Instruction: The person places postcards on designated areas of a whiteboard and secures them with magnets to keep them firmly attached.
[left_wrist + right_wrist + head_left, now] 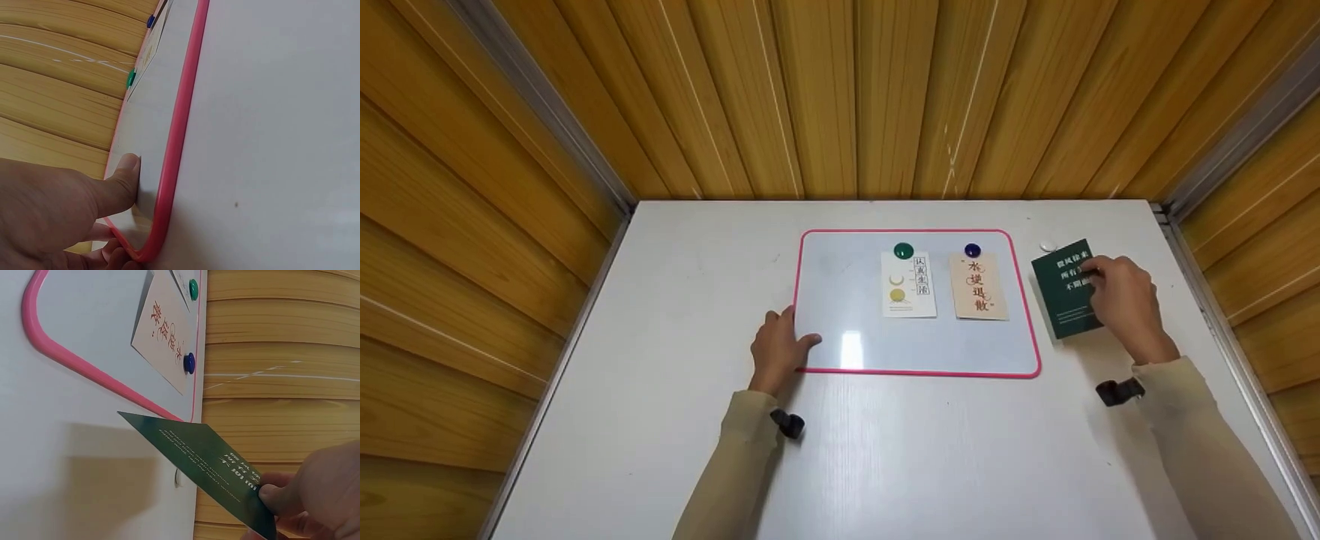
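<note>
A whiteboard with a pink rim [919, 373] lies on the white table. My left hand [780, 349] grips its left edge, thumb on the surface and fingers at the rim, as the left wrist view [67, 208] also shows. My right hand [1129, 304] pinches the right side of a dark green card [1061, 300]; in the right wrist view the card [197, 461] is tilted above the table. On the board, a green magnet [904, 250] sits at the top of a white card [909, 300], and a blue magnet [973, 250] at the top of a beige card [979, 289].
A white round magnet [1048, 246] lies on the table [697, 262] just beyond the green card, right of the board. Wood-patterned walls [825, 97] stand behind the table and on both sides.
</note>
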Action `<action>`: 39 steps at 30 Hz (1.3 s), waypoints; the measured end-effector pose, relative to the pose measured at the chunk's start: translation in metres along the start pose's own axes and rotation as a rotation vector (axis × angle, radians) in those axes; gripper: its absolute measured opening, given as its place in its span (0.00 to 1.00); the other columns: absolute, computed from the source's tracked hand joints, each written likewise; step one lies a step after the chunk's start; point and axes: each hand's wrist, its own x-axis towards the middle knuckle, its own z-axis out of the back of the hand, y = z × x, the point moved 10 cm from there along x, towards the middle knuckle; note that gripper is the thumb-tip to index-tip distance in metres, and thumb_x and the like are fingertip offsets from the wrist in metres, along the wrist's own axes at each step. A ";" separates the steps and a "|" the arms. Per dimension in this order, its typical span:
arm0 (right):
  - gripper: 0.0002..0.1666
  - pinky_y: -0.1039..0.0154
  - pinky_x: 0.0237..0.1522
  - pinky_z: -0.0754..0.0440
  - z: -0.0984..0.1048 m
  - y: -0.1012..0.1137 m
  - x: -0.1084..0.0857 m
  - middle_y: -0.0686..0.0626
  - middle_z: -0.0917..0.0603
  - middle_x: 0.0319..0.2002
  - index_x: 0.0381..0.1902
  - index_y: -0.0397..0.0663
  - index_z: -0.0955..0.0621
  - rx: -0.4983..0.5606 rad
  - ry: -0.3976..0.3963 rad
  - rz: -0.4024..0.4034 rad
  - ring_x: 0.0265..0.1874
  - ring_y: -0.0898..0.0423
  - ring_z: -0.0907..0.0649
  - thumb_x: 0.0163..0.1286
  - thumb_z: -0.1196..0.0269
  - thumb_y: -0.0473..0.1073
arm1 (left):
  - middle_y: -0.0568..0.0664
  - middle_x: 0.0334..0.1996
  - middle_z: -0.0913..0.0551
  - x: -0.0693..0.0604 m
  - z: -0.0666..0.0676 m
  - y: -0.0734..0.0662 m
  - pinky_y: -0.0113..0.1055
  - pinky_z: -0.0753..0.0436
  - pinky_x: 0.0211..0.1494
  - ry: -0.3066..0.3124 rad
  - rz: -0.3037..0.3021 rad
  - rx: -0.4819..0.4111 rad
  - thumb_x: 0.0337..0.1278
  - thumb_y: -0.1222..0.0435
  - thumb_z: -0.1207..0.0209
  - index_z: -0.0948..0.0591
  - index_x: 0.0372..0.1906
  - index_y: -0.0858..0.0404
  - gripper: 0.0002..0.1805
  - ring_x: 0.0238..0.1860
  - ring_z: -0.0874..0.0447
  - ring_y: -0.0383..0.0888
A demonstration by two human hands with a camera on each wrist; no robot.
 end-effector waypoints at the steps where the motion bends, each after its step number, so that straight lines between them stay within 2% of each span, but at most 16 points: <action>1: 0.18 0.29 0.50 0.25 0.000 0.001 0.001 0.26 0.24 0.50 0.59 0.29 0.21 0.004 -0.003 -0.001 0.47 0.29 0.23 0.74 0.46 0.25 | 0.59 0.45 0.21 0.000 0.000 0.000 0.49 0.19 0.47 0.001 0.000 -0.001 0.54 0.55 0.24 0.24 0.68 0.67 0.39 0.40 0.20 0.53; 15: 0.16 0.29 0.51 0.24 -0.001 0.018 0.012 0.26 0.22 0.49 0.56 0.29 0.19 0.035 -0.047 0.032 0.49 0.28 0.22 0.73 0.45 0.23 | 0.59 0.45 0.21 0.000 0.001 -0.001 0.49 0.19 0.47 0.004 -0.003 0.000 0.54 0.55 0.24 0.23 0.68 0.67 0.39 0.41 0.20 0.53; 22: 0.16 0.30 0.51 0.24 -0.004 0.029 0.016 0.26 0.21 0.49 0.55 0.29 0.19 0.043 -0.064 0.062 0.49 0.28 0.21 0.73 0.45 0.24 | 0.61 0.46 0.21 0.001 0.001 0.000 0.50 0.17 0.47 0.001 -0.012 0.014 0.53 0.53 0.24 0.25 0.69 0.69 0.42 0.43 0.17 0.55; 29: 0.18 0.30 0.58 0.26 -0.012 0.033 0.022 0.27 0.23 0.54 0.59 0.31 0.20 0.057 -0.015 0.006 0.52 0.30 0.23 0.74 0.45 0.24 | 0.60 0.46 0.21 0.001 0.000 0.000 0.50 0.18 0.49 0.001 -0.007 -0.002 0.53 0.54 0.24 0.25 0.69 0.67 0.41 0.44 0.18 0.54; 39: 0.19 0.31 0.57 0.25 -0.019 0.040 0.027 0.28 0.22 0.53 0.60 0.32 0.20 0.069 0.002 -0.008 0.51 0.31 0.22 0.75 0.46 0.24 | 0.60 0.46 0.21 0.000 0.001 -0.001 0.50 0.18 0.49 0.000 -0.003 0.000 0.53 0.54 0.24 0.24 0.69 0.67 0.40 0.44 0.18 0.54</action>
